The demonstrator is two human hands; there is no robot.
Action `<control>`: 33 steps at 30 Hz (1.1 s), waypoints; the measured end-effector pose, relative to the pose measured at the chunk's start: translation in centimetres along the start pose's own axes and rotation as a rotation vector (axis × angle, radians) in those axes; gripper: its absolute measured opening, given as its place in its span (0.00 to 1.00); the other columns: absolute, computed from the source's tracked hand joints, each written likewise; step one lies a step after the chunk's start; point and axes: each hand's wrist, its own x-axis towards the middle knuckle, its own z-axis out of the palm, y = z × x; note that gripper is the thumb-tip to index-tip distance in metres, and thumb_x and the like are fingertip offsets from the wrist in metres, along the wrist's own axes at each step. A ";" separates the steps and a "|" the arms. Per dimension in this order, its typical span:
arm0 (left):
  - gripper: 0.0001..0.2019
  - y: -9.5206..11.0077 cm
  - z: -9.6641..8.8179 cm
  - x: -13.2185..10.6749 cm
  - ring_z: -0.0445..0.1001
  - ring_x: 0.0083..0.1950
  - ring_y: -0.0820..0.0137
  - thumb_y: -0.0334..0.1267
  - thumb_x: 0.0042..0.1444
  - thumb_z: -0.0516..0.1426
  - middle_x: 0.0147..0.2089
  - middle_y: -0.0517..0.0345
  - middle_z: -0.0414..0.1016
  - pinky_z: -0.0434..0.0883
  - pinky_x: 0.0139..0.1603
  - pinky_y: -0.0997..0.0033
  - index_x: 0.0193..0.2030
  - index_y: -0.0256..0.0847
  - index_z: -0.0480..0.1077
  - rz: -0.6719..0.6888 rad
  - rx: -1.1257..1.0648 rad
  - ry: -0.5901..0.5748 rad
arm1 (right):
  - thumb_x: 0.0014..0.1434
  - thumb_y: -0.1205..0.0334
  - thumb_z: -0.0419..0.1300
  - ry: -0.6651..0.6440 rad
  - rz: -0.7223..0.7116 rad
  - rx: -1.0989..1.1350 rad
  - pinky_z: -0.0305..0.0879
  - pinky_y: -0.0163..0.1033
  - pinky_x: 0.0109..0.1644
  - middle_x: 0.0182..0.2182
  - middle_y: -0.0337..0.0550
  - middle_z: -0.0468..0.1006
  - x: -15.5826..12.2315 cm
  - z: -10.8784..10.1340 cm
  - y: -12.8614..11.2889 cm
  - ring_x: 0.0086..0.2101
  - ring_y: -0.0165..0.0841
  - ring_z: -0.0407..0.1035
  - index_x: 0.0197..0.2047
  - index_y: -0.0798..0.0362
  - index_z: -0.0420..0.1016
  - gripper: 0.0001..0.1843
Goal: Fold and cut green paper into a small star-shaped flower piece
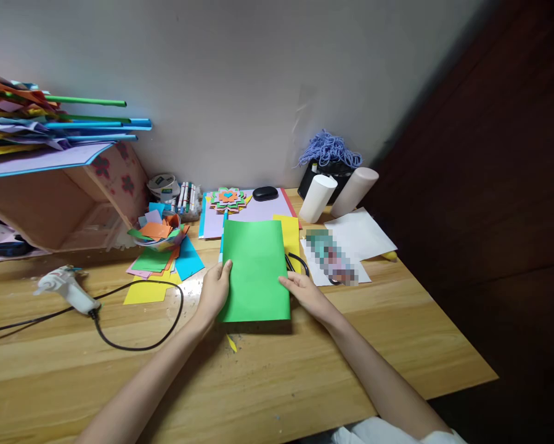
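A green sheet of paper (pixel 256 271) is held up a little above the wooden table, tilted toward me. My left hand (pixel 215 287) grips its left edge, thumb on the front and the other fingers behind. On the right edge, my right hand (pixel 305 293) pinches the sheet with the thumb in front. Behind the green sheet, a yellow sheet (pixel 291 229) and the black handles of scissors (pixel 299 262) show in part. A layered paper flower (pixel 228 200) on a striped stem lies just beyond the green sheet, its lower stem hidden.
To the left lie a glue gun (pixel 71 290) with a looping black cord, coloured paper pieces (pixel 154 262) and a tub of scraps (pixel 159 231). White rolls (pixel 318 198), a mouse (pixel 265 193), blue string (pixel 329 148) and white sheets (pixel 362 234) stand or lie at the back. A yellow scrap (pixel 232 343) lies in front.
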 end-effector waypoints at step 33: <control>0.17 -1.4 0.4 0.1 0.63 0.28 0.68 0.50 0.57 0.45 0.24 0.59 0.65 0.59 0.29 0.71 0.23 0.41 0.57 0.053 0.051 0.135 | 0.54 0.41 0.51 -0.201 0.206 -0.016 0.60 0.30 0.19 0.18 0.43 0.77 -0.9 -0.5 -0.3 0.16 0.28 0.68 0.28 0.55 0.62 0.23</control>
